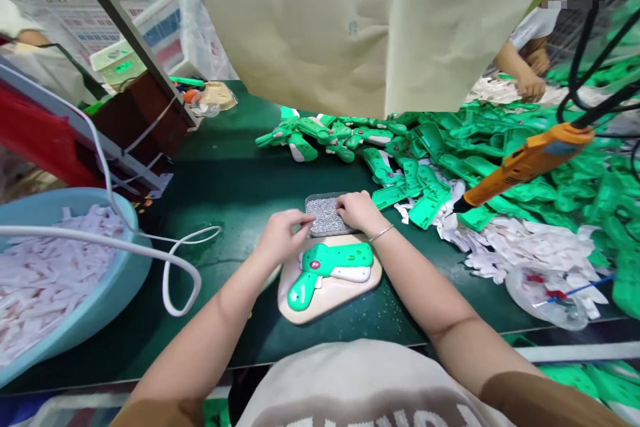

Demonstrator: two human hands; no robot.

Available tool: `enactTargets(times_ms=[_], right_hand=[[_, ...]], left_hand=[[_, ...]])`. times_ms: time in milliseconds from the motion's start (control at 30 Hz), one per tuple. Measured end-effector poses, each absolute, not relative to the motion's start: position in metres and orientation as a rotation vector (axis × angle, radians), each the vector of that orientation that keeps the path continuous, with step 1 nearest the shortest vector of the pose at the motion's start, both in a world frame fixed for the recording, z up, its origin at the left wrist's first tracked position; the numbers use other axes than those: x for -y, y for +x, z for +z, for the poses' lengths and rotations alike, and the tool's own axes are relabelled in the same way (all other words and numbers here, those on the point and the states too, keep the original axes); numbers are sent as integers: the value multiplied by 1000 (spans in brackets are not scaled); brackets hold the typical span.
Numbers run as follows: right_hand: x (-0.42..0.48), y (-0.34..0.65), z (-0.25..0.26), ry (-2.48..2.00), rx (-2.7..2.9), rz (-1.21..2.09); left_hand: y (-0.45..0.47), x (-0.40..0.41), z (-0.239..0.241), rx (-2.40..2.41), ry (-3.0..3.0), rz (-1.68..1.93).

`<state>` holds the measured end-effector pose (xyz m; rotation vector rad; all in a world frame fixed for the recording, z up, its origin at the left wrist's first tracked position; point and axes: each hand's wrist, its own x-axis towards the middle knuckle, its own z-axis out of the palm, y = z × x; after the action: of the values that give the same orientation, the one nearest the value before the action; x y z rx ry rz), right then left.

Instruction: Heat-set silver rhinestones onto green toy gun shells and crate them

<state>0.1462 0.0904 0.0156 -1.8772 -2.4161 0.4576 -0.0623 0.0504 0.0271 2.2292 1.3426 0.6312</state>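
At the near edge of the counter (pixel 225 173), a green gun-shaped piece (pixel 325 270) lies on a beige contoured board (pixel 300 303). Just beyond, both hands rest partly curled on a small metal tray (pixel 320 197) of silver rhinestones (pixel 325 215): left hand (pixel 283 235) at its left edge, right hand (pixel 354 209) over its right side; whether either pinches anything cannot be told. Farther right, an orange heat tool (pixel 525 163) hangs above heaped green pieces (pixel 475 167).
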Motion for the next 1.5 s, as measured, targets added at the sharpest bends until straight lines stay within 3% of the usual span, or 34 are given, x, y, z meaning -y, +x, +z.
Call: enactTargets(times_ms=[133,300,467,700,900,1033,1233,1300,1367,1467,1500], right_hand=[[-78,156,12,-1821,2343,492],[-75,156,12,-1838,2262,443],[-63,147,16,-1713,2233,470],[-26,117,13,-1162,2273,771],[-13,110,4,-1071,2414,722],[-15,111,3,-1052,2486,634],[-12,117,14,-903,2609,547],[-3,133,20,-840,2518,473],[9,164,26,-880,2217,197],[19,231,33,-1075,1328,-437],[18,254,36,-1128,1074,-496]], left_hand=[[-89,10,20,-1373,1883,757],[-82,38,0,-1240,1855,751],[-72,20,-3,-1299,1740,552],[-75,3,6,-1280,1645,398],[-81,-4,8,-1405,1686,297],[-89,-29,18,-1209,1657,193],[-49,-93,34,-1409,2083,353],[-26,-106,30,-1428,2197,332],[-8,-111,22,-1389,2273,273],[5,-113,9,-1341,2367,175],[5,-113,6,-1329,2391,156]])
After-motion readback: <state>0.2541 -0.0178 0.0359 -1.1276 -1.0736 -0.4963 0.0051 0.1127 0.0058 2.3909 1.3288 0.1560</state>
